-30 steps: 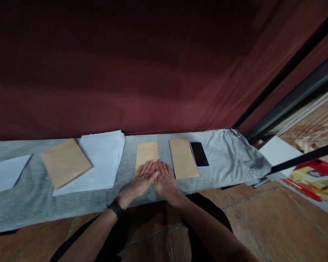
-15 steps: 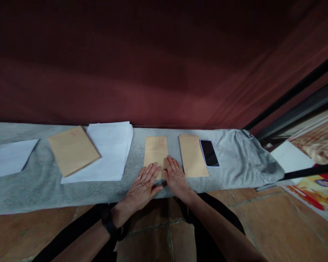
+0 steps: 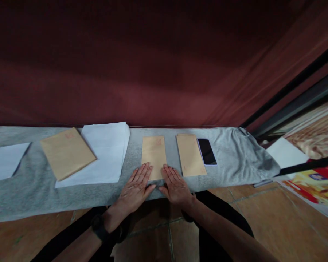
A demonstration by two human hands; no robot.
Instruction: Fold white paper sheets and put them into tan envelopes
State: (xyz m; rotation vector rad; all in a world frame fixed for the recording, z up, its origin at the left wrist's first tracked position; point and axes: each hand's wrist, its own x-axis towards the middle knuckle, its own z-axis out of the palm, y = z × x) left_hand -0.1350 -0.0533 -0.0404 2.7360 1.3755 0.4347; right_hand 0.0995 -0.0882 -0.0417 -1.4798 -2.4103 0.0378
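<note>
A brown paper envelope (image 3: 154,153) with a small red print near its top right lies flat in front of me. My left hand (image 3: 136,187) rests flat on its lower left edge, fingers stretched out. On the lower right edge lies my right hand (image 3: 176,185), its fingers also extended and flat. Neither hand grips anything. Just right of the right hand are more brown envelopes (image 3: 190,154), stacked slightly askew, with a phone (image 3: 207,151) in a pale purple case touching or close beside them.
Grey cloth (image 3: 235,153) covers the narrow bench. To the left, a larger brown envelope stack (image 3: 67,153) overlaps white paper sheets (image 3: 106,145); a folded white paper (image 3: 5,160) lies farther left. A dark red curtain (image 3: 153,91) hangs behind. Printed packaging (image 3: 317,187) is at the right.
My hands have moved apart to the two lower sides of the envelope, leaving more of it uncovered. The view has shifted slightly.
</note>
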